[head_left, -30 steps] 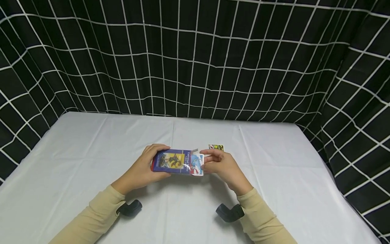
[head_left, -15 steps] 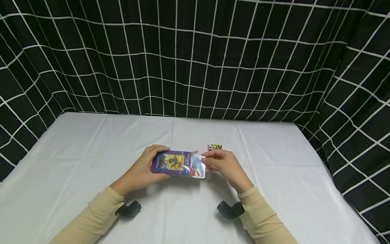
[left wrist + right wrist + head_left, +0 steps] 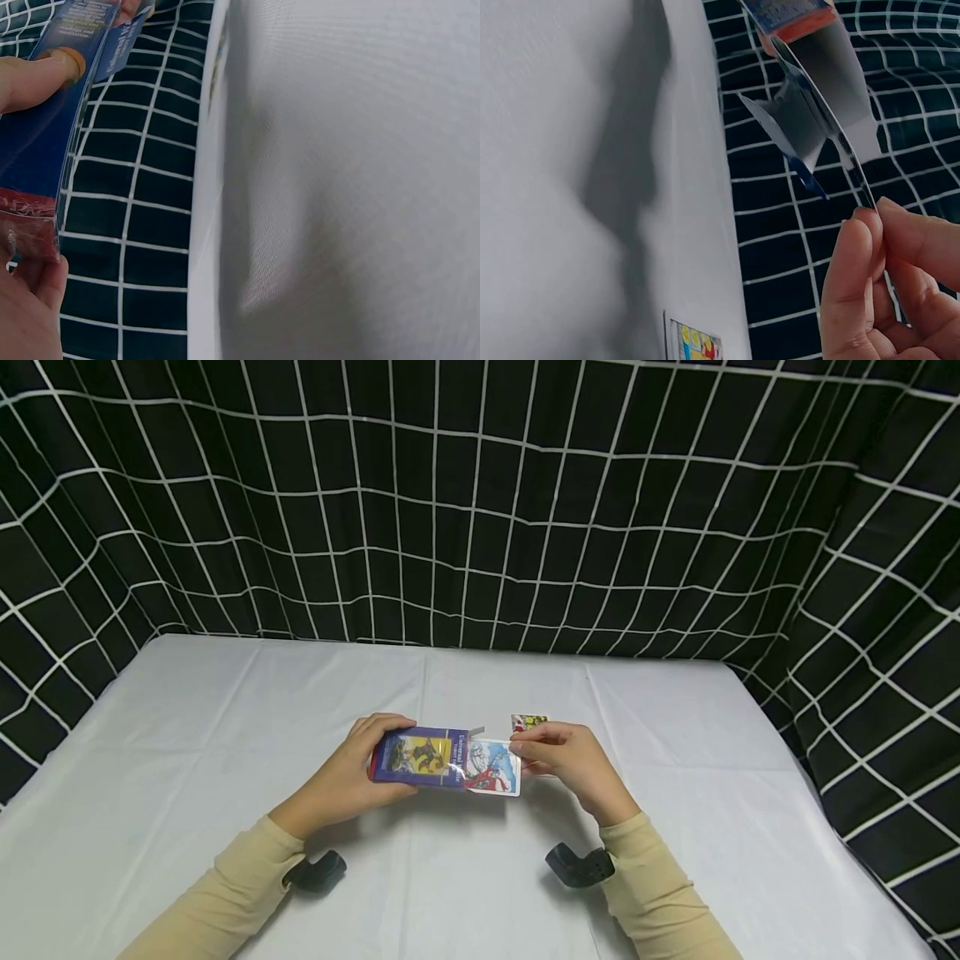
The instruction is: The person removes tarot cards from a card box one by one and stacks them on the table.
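Observation:
My left hand [image 3: 358, 768] grips a blue tarot card box [image 3: 420, 758] with a yellow picture on its front, fingers on the far edge and thumb on the near one. Its right end is open, with a flap [image 3: 776, 135] sticking out in the right wrist view. A tarot card [image 3: 493, 768] with a blue and red picture pokes partway out of that end. Thumb and fingers of my right hand [image 3: 573, 764] pinch the card's outer edge. In the right wrist view, the card appears edge-on and slightly bowed. Whether more cards sit inside the box is hidden.
Behind my right hand, another picture card [image 3: 528, 722] lies on the white-covered table [image 3: 225, 710]. A black curtain [image 3: 465, 510] with a white grid stands behind the table and at both sides. Dark curved wrist mounts [image 3: 581, 866] jut inward from the sleeves.
My right hand has moved right, and more of the card now shows outside the box. My left hand and the box stay nearly where they were.

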A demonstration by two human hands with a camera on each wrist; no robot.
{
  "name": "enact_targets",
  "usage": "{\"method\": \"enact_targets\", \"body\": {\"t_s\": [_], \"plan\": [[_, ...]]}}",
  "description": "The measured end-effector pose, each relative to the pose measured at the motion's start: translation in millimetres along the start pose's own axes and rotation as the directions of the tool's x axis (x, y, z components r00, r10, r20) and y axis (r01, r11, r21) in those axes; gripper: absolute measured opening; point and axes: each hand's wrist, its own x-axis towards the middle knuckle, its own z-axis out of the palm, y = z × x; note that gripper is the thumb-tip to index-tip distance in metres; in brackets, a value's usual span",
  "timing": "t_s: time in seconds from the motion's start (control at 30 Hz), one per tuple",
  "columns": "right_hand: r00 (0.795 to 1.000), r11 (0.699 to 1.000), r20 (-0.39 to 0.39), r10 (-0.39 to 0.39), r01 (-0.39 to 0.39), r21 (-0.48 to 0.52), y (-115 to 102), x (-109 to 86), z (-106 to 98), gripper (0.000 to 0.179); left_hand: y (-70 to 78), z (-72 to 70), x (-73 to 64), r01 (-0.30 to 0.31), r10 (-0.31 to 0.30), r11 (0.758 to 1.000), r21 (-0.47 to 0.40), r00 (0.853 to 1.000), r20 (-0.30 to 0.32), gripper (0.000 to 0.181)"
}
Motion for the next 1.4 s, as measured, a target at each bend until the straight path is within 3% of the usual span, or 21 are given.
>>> {"method": "enact_targets", "body": {"t_s": [0.6, 1.07, 1.4], "plan": [[0.996, 0.999, 0.092, 0.023, -0.018, -0.047, -3, -0.4, -18, 0.031, -2.4, 1.4, 0.7, -0.010, 0.010, 1.000, 0.001, 1.000, -0.003, 0.075], [0.990, 0.991, 0.134, 0.043, -0.024, -0.135, -5, 0.2, -27, 0.028, -3.7, 2.4, -0.8, 0.006, -0.006, 1.000, 0.017, 1.000, 0.008, 0.076], [0.989, 0.985, 0.141, 0.045, -0.021, -0.169, -6, 1.1, -34, 0.029, -4.4, 1.3, 0.3, -0.022, 0.022, 0.999, 0.033, 1.000, -0.004, 0.076]]}}
